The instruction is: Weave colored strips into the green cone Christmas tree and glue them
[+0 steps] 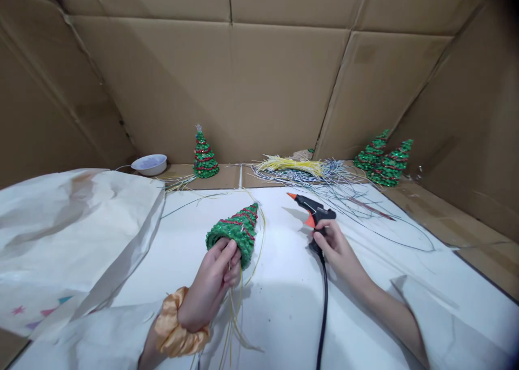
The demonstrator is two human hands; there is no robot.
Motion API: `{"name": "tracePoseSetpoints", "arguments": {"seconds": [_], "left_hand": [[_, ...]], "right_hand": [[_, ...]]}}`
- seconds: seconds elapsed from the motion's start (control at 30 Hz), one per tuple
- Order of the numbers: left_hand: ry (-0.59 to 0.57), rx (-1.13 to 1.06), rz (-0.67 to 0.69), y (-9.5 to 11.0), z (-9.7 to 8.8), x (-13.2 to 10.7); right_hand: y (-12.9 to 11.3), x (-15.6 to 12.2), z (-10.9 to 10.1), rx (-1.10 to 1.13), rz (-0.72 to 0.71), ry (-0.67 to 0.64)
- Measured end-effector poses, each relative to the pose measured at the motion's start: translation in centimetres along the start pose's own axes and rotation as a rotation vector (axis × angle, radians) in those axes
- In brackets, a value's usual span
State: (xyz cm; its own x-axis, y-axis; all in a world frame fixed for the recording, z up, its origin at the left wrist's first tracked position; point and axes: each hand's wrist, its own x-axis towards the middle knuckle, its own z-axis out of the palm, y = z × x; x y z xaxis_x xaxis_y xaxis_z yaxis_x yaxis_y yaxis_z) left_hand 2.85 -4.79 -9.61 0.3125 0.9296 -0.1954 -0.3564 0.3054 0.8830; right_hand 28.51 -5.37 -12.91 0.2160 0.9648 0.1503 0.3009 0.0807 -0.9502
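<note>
My left hand (213, 286) is closed around the base of a small green glitter Christmas tree (237, 230) with red trim, holding it tilted with its tip pointing up and right. Thin yellow strands (237, 316) hang down from that hand. An orange scrunchie (176, 327) sits on the left wrist. My right hand (336, 248) grips the handle of a black glue gun (314, 214) with an orange nozzle aimed left toward the tree. Its black cord (323, 310) runs toward me over the white table (284, 283).
A finished tree (205, 156) stands at the back beside a white bowl (151, 164). Two more trees (385, 159) lean at the back right. A pile of yellow and grey strands (302, 170) lies behind the gun. Crumpled white paper (68, 224) covers the left. Cardboard walls surround everything.
</note>
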Motion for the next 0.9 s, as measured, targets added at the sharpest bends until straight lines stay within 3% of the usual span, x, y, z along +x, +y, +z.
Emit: {"name": "tracePoseSetpoints", "arguments": {"seconds": [0.13, 0.47, 0.9], "left_hand": [[0.015, 0.007, -0.001, 0.0, 0.0, 0.0], [0.010, 0.050, -0.006, 0.0, -0.2, 0.1], [0.039, 0.012, -0.033, 0.0, -0.2, 0.2]], "right_hand": [[-0.1, 0.1, 0.2, 0.250, 0.032, 0.059], [-1.5, -1.5, 1.0, 0.273, 0.149, -0.254], [-0.6, -2.0, 1.0, 0.390, 0.112, -0.289]]}}
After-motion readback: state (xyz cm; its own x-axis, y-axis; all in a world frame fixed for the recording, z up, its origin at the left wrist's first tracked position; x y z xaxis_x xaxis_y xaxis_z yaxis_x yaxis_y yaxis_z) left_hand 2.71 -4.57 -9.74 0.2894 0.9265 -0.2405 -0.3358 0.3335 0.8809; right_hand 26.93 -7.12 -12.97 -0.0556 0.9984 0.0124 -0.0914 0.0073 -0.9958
